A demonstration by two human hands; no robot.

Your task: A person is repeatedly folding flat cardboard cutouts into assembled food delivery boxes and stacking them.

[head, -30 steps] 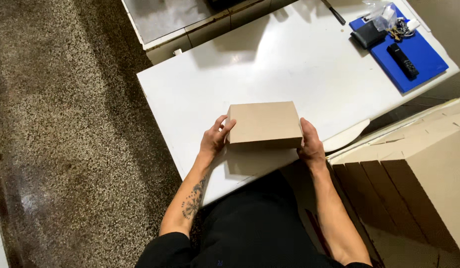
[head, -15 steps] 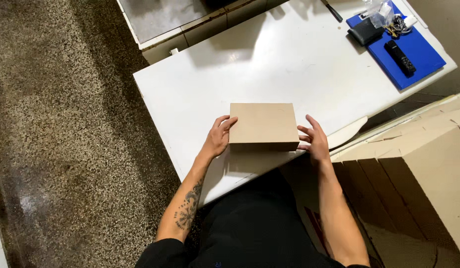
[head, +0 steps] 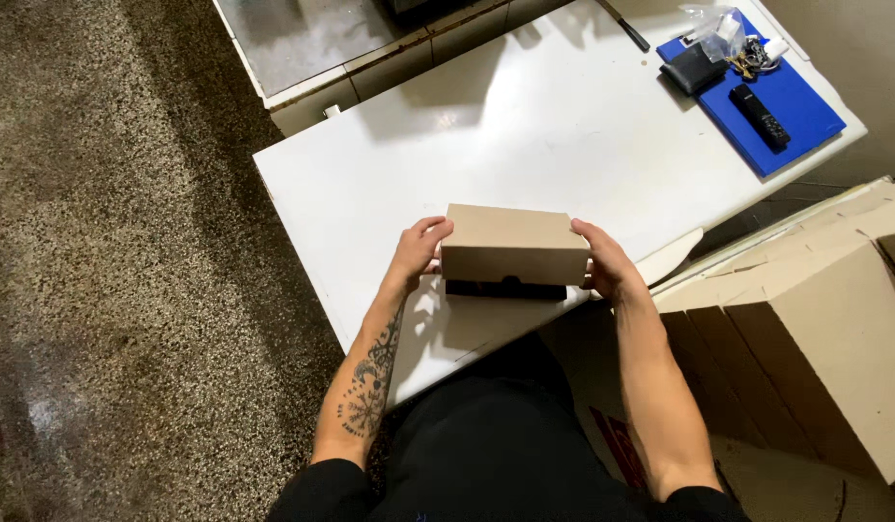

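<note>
A closed brown cardboard box point(head: 513, 244) is held just above the white table point(head: 525, 126), near its front edge. My left hand point(head: 416, 249) grips its left end and my right hand point(head: 603, 261) grips its right end. A dark part point(head: 505, 288) shows under the box's front edge; I cannot tell what it is.
A blue board point(head: 771, 101) at the table's far right carries a black remote point(head: 758, 102), a dark wallet point(head: 692, 69) and keys. Large cardboard boxes point(head: 815, 329) stand at my right. A pale cabinet point(head: 312, 48) stands behind the table. Speckled floor point(head: 119, 242) lies left.
The box has risen off the table and tipped so its front side faces me. My right hand, briefly loose half a second ago, is closed on the box's right end again.
</note>
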